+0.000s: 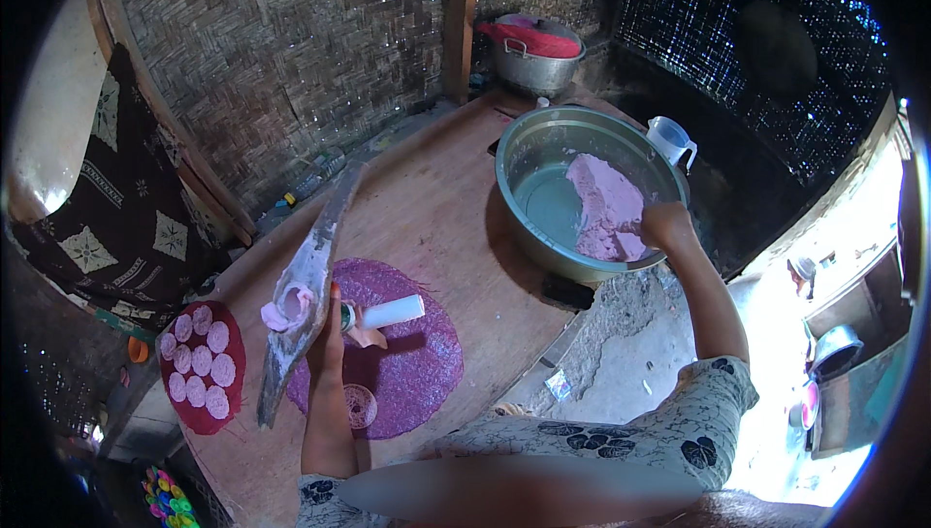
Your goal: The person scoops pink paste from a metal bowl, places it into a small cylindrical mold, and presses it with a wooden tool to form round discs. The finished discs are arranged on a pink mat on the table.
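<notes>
Ten pink rounds [201,360] look formed at left; much dough [609,200] remains. Left hand [331,336] grips a wooden board [328,237]; right hand's [665,226] hold is unclear.

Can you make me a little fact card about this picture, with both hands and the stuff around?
Left hand: grips a wooden tool holding a pink lump
Right hand: at the pink dough in the green basin; exact grip unclear
Purple mat: one lacy round on it
Red mat: several pink rounds
Beside basin: clear jug
Back: silver pot
</notes>
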Available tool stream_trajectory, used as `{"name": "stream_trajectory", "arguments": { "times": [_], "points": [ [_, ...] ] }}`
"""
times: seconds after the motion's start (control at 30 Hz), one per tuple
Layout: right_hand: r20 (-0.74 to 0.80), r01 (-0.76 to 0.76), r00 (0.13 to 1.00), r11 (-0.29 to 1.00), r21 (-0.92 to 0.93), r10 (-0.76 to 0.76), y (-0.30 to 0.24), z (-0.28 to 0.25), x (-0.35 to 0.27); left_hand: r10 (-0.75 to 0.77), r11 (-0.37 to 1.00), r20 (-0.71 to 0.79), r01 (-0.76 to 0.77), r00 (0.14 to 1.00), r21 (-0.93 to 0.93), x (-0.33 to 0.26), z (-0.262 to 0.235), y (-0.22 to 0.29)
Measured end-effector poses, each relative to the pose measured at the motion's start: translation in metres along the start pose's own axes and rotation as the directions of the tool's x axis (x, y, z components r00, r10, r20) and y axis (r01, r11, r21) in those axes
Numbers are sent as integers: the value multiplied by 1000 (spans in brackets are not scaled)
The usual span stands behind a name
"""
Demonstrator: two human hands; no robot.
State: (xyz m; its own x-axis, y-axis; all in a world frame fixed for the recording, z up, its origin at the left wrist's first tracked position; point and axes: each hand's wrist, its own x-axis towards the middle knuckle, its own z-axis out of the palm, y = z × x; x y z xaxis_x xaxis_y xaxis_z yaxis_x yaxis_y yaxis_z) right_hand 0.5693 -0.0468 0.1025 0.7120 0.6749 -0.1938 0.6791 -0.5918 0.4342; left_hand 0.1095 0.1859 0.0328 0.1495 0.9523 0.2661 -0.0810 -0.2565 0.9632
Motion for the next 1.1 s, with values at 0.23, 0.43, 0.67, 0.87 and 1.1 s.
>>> {"name": "stream_trajectory", "arguments": {
  "times": [0.23,0.43,0.67,0.87,1.1],
  "points": [
    [80,90,993,995,-52,-86,-21,-15,19,111,967,92,-129,989,221,-2,4,-24],
    [190,123,974,992,5,-121,-35,-1,45,277,903,143,-308,950,300,0,8,-45],
    [382,-23,908,893,450,-170,0,23,59,380,895,240,-421,893,150,10,20,6],
    [-134,336,898,458,823,-418,25,-80,-15,661,291,464,-772,589,566,54,0,98],
    [-238,543,611,181,820,-755,-51,-164,-69,682,307,476,-809,554,502,81,-18,110]
  ]
}}
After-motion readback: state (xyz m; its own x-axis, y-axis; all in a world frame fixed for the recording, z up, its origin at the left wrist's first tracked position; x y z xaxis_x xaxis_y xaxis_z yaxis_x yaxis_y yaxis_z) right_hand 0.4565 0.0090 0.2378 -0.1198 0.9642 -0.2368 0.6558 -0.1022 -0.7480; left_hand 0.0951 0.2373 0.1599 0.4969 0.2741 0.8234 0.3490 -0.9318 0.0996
